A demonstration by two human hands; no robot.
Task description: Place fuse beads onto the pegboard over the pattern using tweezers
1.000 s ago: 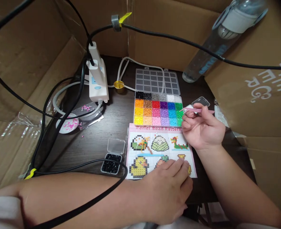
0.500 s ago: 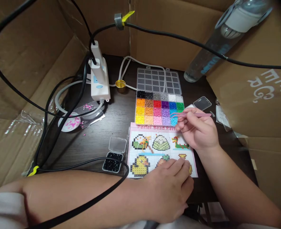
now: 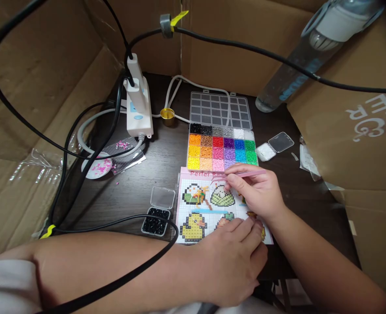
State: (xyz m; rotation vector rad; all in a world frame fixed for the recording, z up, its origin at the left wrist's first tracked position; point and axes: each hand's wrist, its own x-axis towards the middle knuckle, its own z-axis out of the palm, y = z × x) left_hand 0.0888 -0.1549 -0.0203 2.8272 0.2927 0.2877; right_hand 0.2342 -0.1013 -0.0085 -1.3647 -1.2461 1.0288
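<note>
My right hand pinches a pair of pink tweezers, their tips over the upper edge of the Perler bead pattern sheet. Whether a bead is between the tips is too small to tell. Loosely bent, my left hand rests on the lower right of the sheet and covers part of it. A clear pegboard seems to lie over the printed pictures, with coloured beads on the upper left one. Just beyond stands a compartment box of beads, its clear lid folded back.
A small box of black beads is at left, one of white beads at right. Farther left lie a white dish with pink beads, and a power strip. Black cables cross the view; a bottle leans behind.
My right hand has moved left and nearer with the tweezers, from the blue bead compartments to the sheet's upper edge. The white bead box now shows fully. My left hand stays put.
</note>
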